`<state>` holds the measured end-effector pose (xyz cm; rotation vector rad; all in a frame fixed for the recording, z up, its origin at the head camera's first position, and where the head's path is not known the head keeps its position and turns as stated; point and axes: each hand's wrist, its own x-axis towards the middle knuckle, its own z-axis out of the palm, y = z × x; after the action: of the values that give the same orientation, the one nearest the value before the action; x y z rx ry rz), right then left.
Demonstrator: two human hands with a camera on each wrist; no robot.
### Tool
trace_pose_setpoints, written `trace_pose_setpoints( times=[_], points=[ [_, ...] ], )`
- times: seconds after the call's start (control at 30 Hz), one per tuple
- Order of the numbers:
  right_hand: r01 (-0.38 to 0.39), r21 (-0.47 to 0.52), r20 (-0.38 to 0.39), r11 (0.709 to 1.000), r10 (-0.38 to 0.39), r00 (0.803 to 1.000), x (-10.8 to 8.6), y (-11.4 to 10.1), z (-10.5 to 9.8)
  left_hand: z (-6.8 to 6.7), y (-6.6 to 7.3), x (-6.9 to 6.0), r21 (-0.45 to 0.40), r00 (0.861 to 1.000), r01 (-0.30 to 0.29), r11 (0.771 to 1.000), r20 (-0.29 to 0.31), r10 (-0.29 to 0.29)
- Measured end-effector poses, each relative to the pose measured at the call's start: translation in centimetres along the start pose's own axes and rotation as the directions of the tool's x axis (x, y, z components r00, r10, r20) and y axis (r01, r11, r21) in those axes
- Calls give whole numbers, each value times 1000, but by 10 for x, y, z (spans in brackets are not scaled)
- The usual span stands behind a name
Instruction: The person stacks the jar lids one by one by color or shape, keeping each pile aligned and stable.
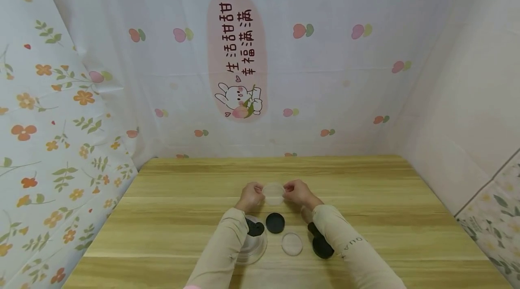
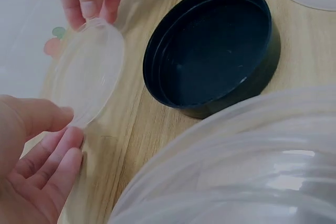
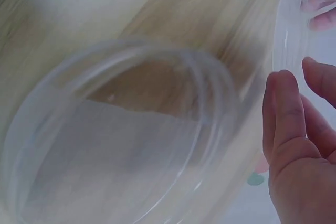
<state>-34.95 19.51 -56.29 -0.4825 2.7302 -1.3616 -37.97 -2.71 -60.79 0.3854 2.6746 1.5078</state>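
Observation:
Between both hands, above the table, is a thin translucent round plastic disc (image 1: 273, 193) with a raised rim. My left hand (image 1: 251, 196) pinches its left edge between thumb and fingertips. At the opposite edge, my right hand (image 1: 299, 193) holds the disc by its fingertips. In the left wrist view the disc (image 2: 90, 72) appears tilted, and in the right wrist view it (image 3: 289, 32) is nearly edge-on. Closer to me lies a shallow black round lid (image 1: 275, 223), hollow side up, and beside it a clear round lid (image 1: 291, 244).
Under the left sleeve stands a large clear ridged plastic piece (image 1: 260, 253) beside a black part (image 1: 255, 228). A black handled part (image 1: 322, 247) lies by the right sleeve. Near the right wrist is a clear cylindrical container (image 3: 126, 56). A printed curtain backs the wooden table (image 1: 178, 180).

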Motion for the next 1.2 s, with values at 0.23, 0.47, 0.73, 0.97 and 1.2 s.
trace_pose_setpoints(
  times=[0.23,0.47,0.73,0.97,1.2],
  points=[
    [-180,73,-56,981,184,981,-35,-109,-18,-12,8,1,7,997,-39,999,-73,39],
    [-145,46,-123,988,150,981,-44,-132,-25,-58,117,-54,-76,999,17,997,-38,-20],
    [-146,157,-143,977,169,975,-43,-137,-31,-77,162,-78,-76,999,45,996,7,-45],
    [-129,200,-160,971,162,974,-45,-143,-35,-82,169,-81,-120,997,55,991,55,-49],
    [-102,175,-156,979,130,979,-50,-149,-34,-87,165,-82,-143,992,84,986,104,-69]
  ],
)
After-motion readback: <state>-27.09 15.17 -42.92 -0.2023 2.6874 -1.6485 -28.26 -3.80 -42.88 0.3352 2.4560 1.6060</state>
